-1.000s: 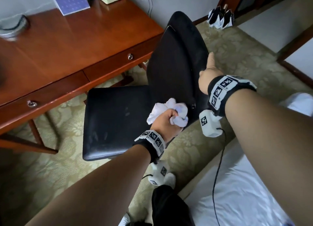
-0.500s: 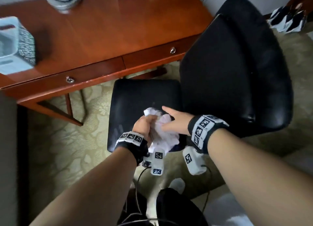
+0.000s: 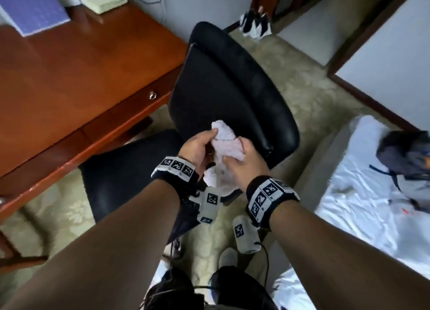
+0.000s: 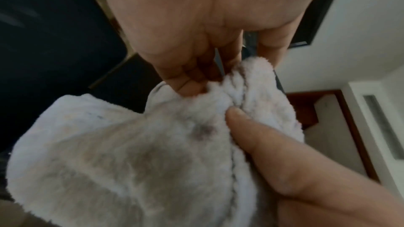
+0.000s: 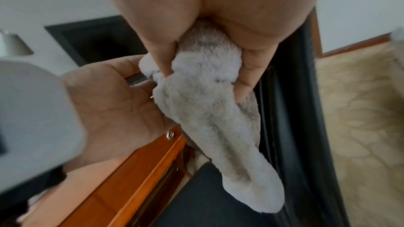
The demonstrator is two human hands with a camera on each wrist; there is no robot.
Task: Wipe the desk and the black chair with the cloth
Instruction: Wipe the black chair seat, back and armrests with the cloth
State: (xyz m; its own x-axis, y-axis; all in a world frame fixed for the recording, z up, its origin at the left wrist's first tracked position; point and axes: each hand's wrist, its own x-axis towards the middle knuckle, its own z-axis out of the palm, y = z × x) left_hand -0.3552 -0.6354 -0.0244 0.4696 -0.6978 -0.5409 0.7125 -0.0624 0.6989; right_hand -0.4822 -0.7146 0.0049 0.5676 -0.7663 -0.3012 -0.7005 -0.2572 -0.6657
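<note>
Patterned carpet is spreading under a black chair (image 3: 223, 95) that is standing just beside the red-brown desk (image 3: 76, 72), its backrest tilting toward a white-sheeted bed (image 3: 349, 193). I am holding the white cloth (image 3: 224, 144) in the air in front of the chair's backrest, above the seat's near edge. My left hand (image 3: 197, 147) is pinching the cloth's upper fold between curled fingertips and thumb, while my right hand (image 3: 246, 163) is wrapping its fingers round the bunched middle, so both hands are closing on it and neither has room for anything else. In the left wrist view a grey smudge is showing on the pile. I am judging the cloth as light, soft and limp, a fleecy thing that will sag wherever it is unsupported; gathering it into a pad in one palm should be giving the firmest hold for wiping the slick seat. Half a second ago the right hand was only reaching over with its fingers laid on the cloth; a second ago it was resting on the backrest edge while the left alone was gripping the cloth.
</note>
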